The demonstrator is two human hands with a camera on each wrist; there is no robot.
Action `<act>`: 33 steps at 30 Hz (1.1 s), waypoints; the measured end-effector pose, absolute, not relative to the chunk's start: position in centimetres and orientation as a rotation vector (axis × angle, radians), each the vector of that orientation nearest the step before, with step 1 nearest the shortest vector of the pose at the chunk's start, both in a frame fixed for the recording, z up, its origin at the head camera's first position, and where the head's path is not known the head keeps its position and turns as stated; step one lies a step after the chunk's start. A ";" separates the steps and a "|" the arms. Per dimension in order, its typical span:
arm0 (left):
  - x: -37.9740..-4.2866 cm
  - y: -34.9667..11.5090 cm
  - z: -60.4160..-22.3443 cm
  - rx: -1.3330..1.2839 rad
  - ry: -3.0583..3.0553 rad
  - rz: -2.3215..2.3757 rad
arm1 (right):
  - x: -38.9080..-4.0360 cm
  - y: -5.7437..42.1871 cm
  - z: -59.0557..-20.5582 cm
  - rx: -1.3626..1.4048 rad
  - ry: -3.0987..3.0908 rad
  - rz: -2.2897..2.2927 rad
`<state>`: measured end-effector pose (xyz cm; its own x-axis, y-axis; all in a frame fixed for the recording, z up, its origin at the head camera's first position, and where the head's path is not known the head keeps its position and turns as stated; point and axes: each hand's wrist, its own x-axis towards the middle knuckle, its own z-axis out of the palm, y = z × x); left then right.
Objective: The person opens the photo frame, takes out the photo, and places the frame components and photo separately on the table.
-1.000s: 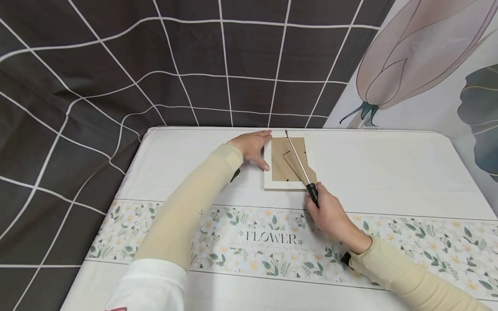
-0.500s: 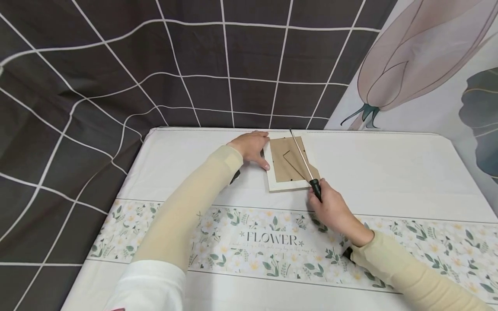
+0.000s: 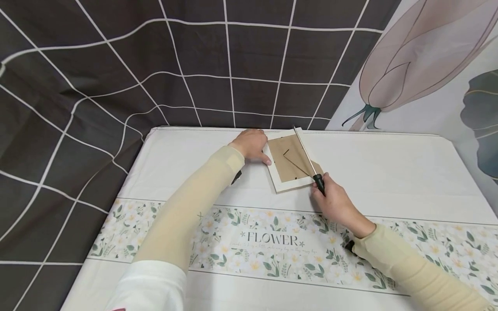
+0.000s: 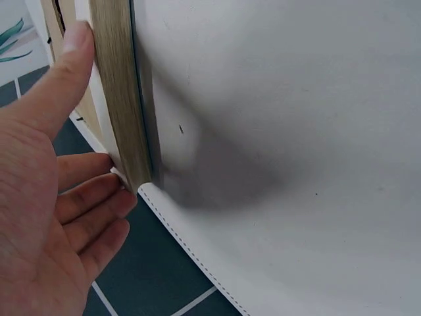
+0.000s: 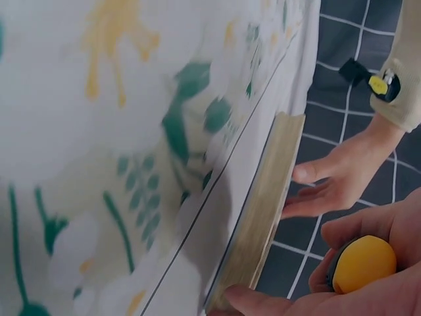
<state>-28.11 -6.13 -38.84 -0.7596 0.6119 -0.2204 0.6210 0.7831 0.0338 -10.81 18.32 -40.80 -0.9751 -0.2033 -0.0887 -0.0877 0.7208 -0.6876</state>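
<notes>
Around the screwdriver (image 3: 318, 182), the right hand (image 3: 336, 202) curls its fingers, the shaft above the frame (image 3: 285, 166). The left hand (image 3: 250, 144) touches the frame's left edge, thumb spread from fingers. The frame lies askew on the surface (image 3: 369, 172).

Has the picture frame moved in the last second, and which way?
Yes. The picture frame has turned counterclockwise in the head view: its near left corner has swung rightward against the printed word FLOWER.
</notes>
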 end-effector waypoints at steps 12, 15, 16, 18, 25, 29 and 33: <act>-28.2 -6.2 -39.0 0.916 2.828 -0.044 | -11.7 19.3 -40.8 -0.304 2.773 -1.051; -28.2 -6.1 -39.1 0.920 2.830 -0.044 | -11.8 19.4 -40.8 -0.315 2.767 -1.051; -28.2 -6.1 -39.1 0.918 2.831 -0.042 | -11.8 19.5 -40.8 -0.317 2.765 -1.051; -28.1 -6.1 -39.1 0.911 2.834 -0.046 | -12.0 19.6 -40.9 -0.317 2.760 -1.054; -27.7 -5.8 -38.9 0.902 2.846 -0.050 | -12.6 19.9 -41.1 -0.328 2.793 -1.035; -27.5 -5.9 -39.0 0.880 2.845 -0.061 | -12.9 20.0 -41.1 -0.350 2.795 -1.035; -27.4 -6.3 -39.4 0.848 2.810 -0.039 | -12.9 20.0 -41.1 -0.353 2.792 -1.026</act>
<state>-27.42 -6.34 -39.37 -0.8138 0.5445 -0.2031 0.5500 0.8345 0.0336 -12.93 20.03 -41.10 -0.9618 -0.2680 -0.0553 -0.1685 0.7390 -0.6523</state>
